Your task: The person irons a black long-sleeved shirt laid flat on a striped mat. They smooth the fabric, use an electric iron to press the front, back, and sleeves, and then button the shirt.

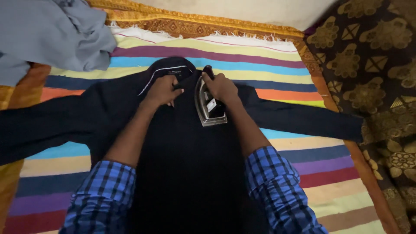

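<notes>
Garment: we are working on a dark shirt (186,169) that is lying flat, collar at the far end, its sleeves spreading out to the left and right
Left hand: our left hand (164,90) is pressing down on the shirt just below the collar, fingers curling onto the cloth; we cannot tell whether they are pinching any fabric
Right hand: our right hand (222,86) is wrapping closed around the handle of the iron (209,106), gripping it from above
Iron: it is sitting on the shirt's upper chest, just right of our left hand, its metal soleplate edge showing and its rear end pointing toward us
Surface: the shirt is resting on a striped cloth (277,65) in many colours, with a white fringe along its far edge
Sleeves: we are wearing blue checked sleeves (277,186), rolled up the forearms
Surroundings: a grey-blue garment (52,34) is lying crumpled at the far left; a dark patterned fabric (372,65) is covering the right side
</notes>
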